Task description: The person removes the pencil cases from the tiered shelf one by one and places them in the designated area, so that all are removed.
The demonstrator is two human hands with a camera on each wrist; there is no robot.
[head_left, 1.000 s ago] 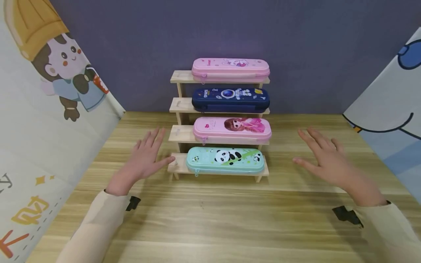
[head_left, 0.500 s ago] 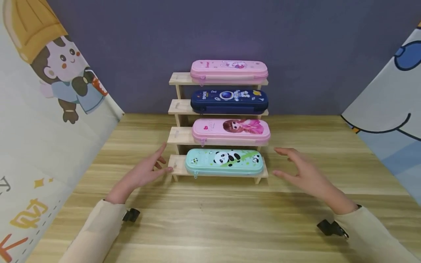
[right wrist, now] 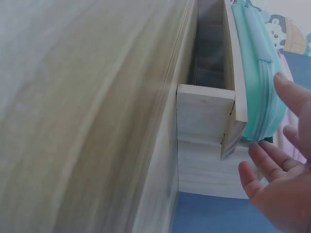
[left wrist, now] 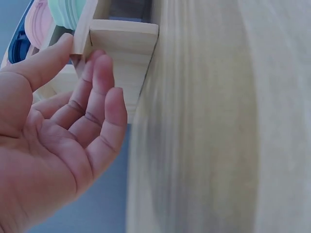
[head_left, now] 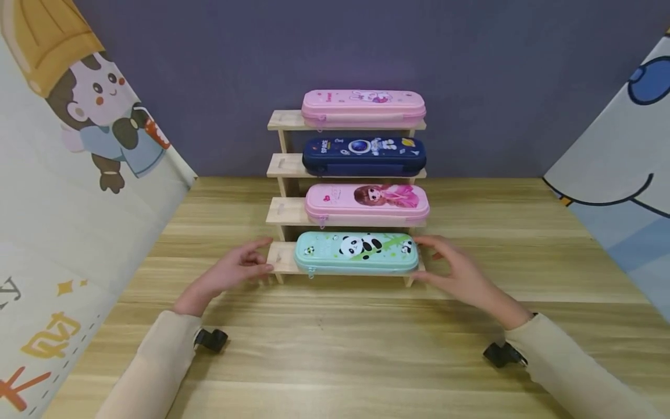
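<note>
A four-step pale wooden display rack (head_left: pixel 282 261) stands on a light wood-grain table (head_left: pixel 335 349) against a purple wall. On the lowest step lies a mint-green oblong pencil case with a panda print (head_left: pixel 356 253). The left hand (head_left: pixel 235 271), fingers loosely extended, touches the left end of that step with thumb and fingertips (left wrist: pixel 99 73). The right hand (head_left: pixel 456 273), fingers spread and relaxed, sits at the right end of the case; whether it makes contact cannot be told. Above: a pink girl-print case (head_left: pixel 367 203), a navy astronaut case (head_left: pixel 363 156), a pink rabbit case (head_left: pixel 363 108).
</note>
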